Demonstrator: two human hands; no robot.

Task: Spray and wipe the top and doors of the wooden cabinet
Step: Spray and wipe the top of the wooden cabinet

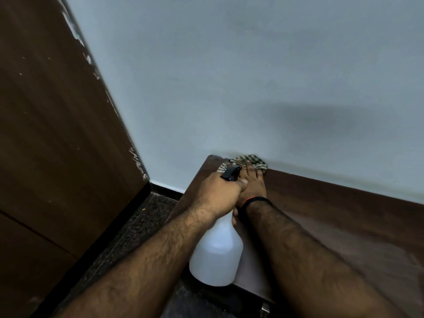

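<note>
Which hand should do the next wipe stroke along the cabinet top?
Right. The right hand already presses the checked cloth on the cabinet top by the wall; the left hand is occupied gripping the spray bottle.

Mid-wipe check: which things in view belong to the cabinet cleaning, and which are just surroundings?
In the job: spray bottle in left hand; checked cloth under right hand; cabinet top.
Just surroundings: wooden door; wall; speckled floor.

The far left corner of the cabinet top [321,216] is closed off by the wall [229,76] behind and taken up by the checked cloth [257,162] and the spray bottle [216,253]. Open surface is left to the right. A narrow floor gap [137,226] is bounded by the wooden door [52,134].
</note>
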